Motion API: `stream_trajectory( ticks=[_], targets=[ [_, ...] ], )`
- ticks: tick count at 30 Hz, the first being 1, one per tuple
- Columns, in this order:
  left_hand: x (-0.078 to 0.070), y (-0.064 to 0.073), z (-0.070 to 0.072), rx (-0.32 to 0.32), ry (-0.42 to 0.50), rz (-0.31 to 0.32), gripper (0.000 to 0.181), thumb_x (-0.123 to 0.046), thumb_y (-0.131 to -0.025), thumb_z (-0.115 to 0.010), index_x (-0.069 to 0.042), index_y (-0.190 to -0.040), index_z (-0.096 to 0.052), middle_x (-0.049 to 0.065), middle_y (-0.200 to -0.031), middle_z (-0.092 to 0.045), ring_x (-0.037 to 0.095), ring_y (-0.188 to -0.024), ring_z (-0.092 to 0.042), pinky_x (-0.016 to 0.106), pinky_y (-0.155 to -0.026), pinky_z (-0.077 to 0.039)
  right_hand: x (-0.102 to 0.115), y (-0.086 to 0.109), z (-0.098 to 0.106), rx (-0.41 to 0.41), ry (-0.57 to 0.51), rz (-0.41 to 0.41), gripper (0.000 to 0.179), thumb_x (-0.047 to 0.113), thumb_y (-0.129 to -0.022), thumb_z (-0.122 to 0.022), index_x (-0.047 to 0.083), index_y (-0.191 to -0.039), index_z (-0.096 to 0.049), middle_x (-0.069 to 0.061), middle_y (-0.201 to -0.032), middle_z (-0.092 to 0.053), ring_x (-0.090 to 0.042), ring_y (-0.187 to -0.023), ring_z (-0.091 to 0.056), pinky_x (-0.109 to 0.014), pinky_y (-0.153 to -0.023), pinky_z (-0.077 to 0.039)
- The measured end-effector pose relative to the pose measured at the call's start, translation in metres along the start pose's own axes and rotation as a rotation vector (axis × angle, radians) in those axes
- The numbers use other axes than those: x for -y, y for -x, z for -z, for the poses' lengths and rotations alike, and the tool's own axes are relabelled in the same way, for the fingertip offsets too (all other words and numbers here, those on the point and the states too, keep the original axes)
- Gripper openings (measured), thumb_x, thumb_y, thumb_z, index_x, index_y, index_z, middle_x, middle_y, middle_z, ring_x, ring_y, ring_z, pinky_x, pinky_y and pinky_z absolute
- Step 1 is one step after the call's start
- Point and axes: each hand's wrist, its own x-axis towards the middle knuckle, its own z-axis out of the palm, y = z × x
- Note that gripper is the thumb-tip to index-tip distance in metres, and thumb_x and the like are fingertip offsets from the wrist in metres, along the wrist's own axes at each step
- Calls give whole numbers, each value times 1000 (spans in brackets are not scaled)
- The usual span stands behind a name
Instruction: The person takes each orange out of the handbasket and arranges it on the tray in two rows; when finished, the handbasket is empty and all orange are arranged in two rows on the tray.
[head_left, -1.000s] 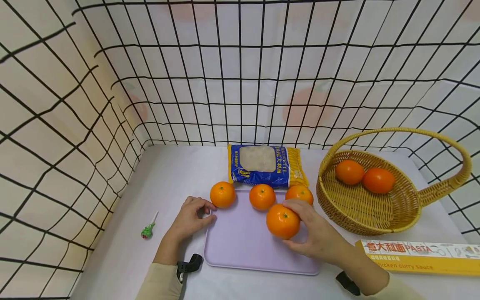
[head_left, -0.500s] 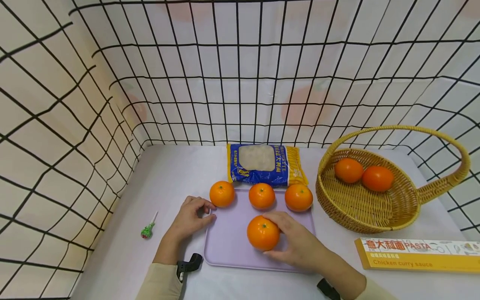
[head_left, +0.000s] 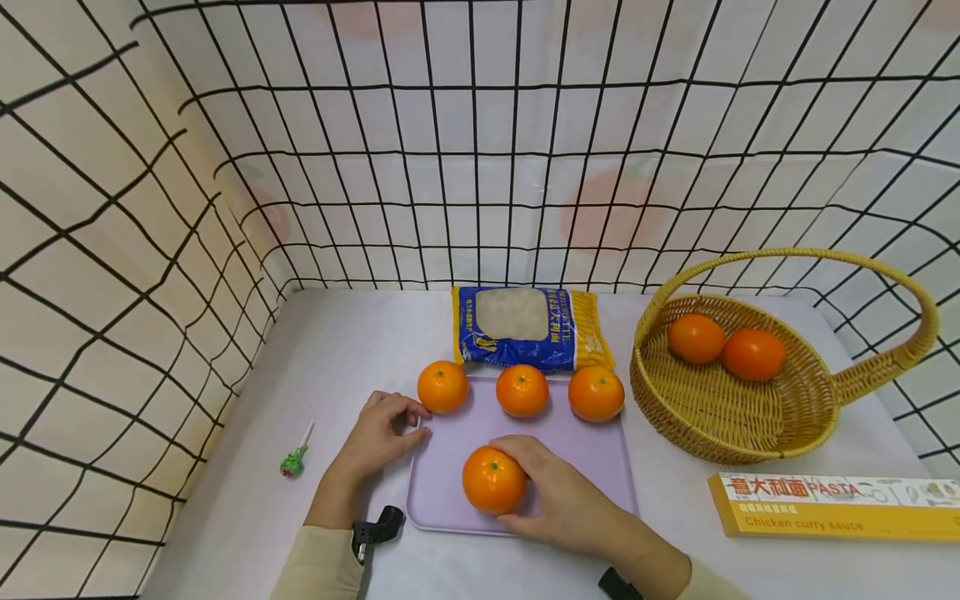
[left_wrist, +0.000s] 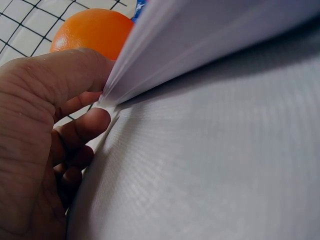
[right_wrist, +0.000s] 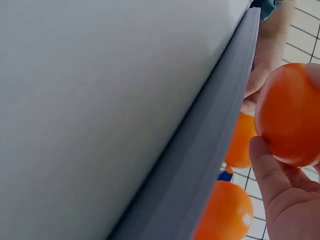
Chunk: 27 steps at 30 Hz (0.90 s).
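My right hand [head_left: 562, 500] holds an orange [head_left: 493, 479] between thumb and fingers, over the front middle of the lilac tray [head_left: 438, 508]. In the right wrist view, the held orange [right_wrist: 290, 115] sits against the fingers and thumb. My left hand [head_left: 381, 433] is at the tray's left rim, its thumb and fingertips right at the edge with the fingers loosely bent. Along the tray's back edge stand a left orange [head_left: 442, 387], a middle orange [head_left: 522, 391] and a right orange [head_left: 596, 393]. The left one is just beyond my left fingertips.
Behind the tray lies a blue and yellow pasta bag [head_left: 517, 327]. A handled wicker basket [head_left: 675, 425] with two orange-red fruits [head_left: 753, 354] stands at the right, and a pasta box [head_left: 832, 508] lies before it. A green-wrapped lollipop [head_left: 294, 461] lies left. Black wire mesh [head_left: 480, 154] encloses the table.
My right hand has carried the orange leftward and toward the front of the tray, uncovering the right orange at the back. My left hand has stayed at the tray's rim.
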Motion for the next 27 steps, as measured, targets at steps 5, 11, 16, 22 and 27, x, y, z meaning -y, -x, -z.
stream_trajectory(
  ticks=[5, 11, 16, 22, 27],
  targets=[
    [0, 0, 0, -2, 1, 3, 19, -21, -82, -84, -24, -96, -72, -9, -86, -60, 16, -102, -45, 37, -90, -39, 7, -7, -6, 36, -19, -11, 81, 32, -79, -87, 28, -146, -43, 10, -147, -50, -11, -133, -54, -44, -114, -44],
    [1, 0, 1, -18, 16, -35, 21, -19, -80, -85, -23, -96, -72, -9, -85, -61, 15, -100, -45, 35, -87, -37, 14, -15, -15, 40, -45, -1, 81, 30, -78, -87, 30, -146, -44, 8, -143, -50, -11, -129, -55, -44, -112, -46],
    [1, 0, 1, -13, 22, -44, 21, -19, -80, -84, -23, -96, -72, -10, -85, -60, 14, -99, -45, 35, -87, -37, 21, -20, -22, 62, -46, -13, 81, 30, -78, -87, 33, -146, -44, 8, -141, -52, -10, -126, -56, -43, -110, -48],
    [1, 0, 2, 2, 30, -28, 20, -20, -81, -83, -24, -97, -72, -10, -86, -60, 15, -101, -45, 36, -88, -37, 32, -28, -29, 129, -54, -19, 79, 26, -78, -87, 30, -146, -46, 6, -145, -55, -12, -129, -57, -43, -111, -47],
    [1, -1, 2, 8, 32, -21, 21, -19, -82, -84, -24, -98, -72, -10, -87, -60, 15, -101, -45, 37, -89, -37, 36, -35, -36, 169, -40, -34, 79, 26, -79, -86, 31, -146, -45, 6, -146, -54, -12, -129, -56, -43, -110, -47]
  ],
)
